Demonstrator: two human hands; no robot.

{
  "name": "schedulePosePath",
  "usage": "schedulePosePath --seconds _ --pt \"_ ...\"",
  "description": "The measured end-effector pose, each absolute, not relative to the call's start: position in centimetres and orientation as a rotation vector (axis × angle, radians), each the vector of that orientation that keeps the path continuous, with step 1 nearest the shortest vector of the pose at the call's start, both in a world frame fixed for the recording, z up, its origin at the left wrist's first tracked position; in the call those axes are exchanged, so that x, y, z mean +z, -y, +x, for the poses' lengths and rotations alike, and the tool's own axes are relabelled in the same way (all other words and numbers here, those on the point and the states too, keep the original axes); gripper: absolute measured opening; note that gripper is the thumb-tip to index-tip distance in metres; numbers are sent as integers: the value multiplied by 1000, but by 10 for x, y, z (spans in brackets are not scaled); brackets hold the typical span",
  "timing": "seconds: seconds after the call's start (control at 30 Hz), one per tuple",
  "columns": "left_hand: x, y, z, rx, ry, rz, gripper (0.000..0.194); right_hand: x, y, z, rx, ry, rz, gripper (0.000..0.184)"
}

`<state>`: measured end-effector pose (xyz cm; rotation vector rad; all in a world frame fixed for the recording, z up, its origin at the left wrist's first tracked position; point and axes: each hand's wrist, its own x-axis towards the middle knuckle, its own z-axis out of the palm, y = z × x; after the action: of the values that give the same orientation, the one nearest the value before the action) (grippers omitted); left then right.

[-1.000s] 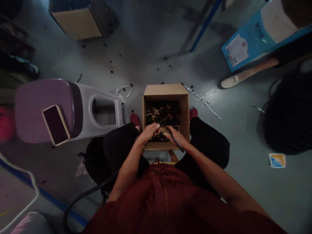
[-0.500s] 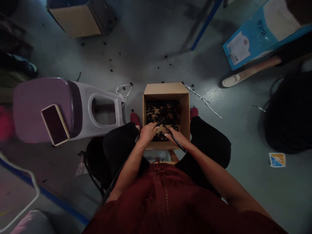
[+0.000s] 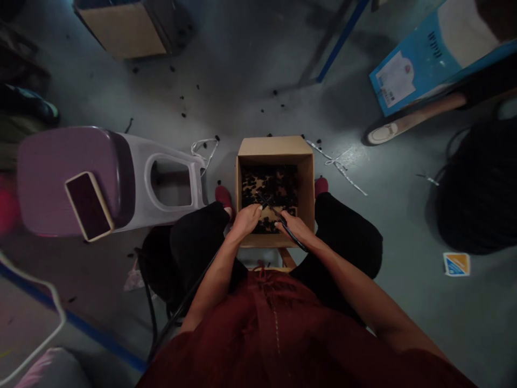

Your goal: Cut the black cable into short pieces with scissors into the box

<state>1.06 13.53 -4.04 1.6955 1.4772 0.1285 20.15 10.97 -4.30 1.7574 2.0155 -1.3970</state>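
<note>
My left hand is closed in a pinch over the near left part of an open cardboard box. From its fingertips pokes the end of a black strip, and a black cord trails behind along my left forearm. My right hand is wrapped round a black-handled cutting tool, which looks like scissors or snips. Its slim tip points at the strip end, very close to it; whether they touch is unclear. Many small black pieces lie on the box floor below.
To the left stands a purple-topped stool with a phone on it. A blue carton and another person's shoe are at upper right. White ties and black bits lie on the floor. A dark bundle sits at right.
Both hands stay over the box with only slight shifts. The cutting tool's handle has drawn in closer to my right palm. The black cord beside my left leg has shifted and hangs lower.
</note>
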Motion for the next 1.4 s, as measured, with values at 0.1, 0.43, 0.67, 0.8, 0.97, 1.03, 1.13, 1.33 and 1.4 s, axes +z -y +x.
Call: schedulePosePath --seconds 0.1,0.43,0.67,0.8,0.97,1.03,1.13,1.33,1.4 --pt "-39 -136 11 84 -1470 1663 36 -42 -110 202 -1373 -2014 1753 22" --pt "-41 -135 11 60 -1464 1607 31 -39 -111 202 -1339 -1997 1722 22" --pt "-45 -134 10 53 -1480 1615 32 -42 -108 203 -1288 -1980 1731 25" --pt "-46 -135 10 47 -1498 1621 32 -45 -106 203 -1263 -1966 1771 25" --pt "-48 -136 11 64 -1508 1613 30 -45 -107 203 -1300 -1971 1807 24" --pt "-49 -136 12 79 -1488 1597 26 -43 -110 203 -1340 -1964 1866 23" --pt "-50 -135 12 93 -1435 1565 26 -43 -113 204 -1452 -1926 1999 21" --pt "-40 -130 22 131 -1268 1407 26 -44 -120 205 -2101 -1688 2230 36" --pt "-33 -128 25 139 -1181 1315 26 -40 -122 204 -2388 -1581 2209 42"
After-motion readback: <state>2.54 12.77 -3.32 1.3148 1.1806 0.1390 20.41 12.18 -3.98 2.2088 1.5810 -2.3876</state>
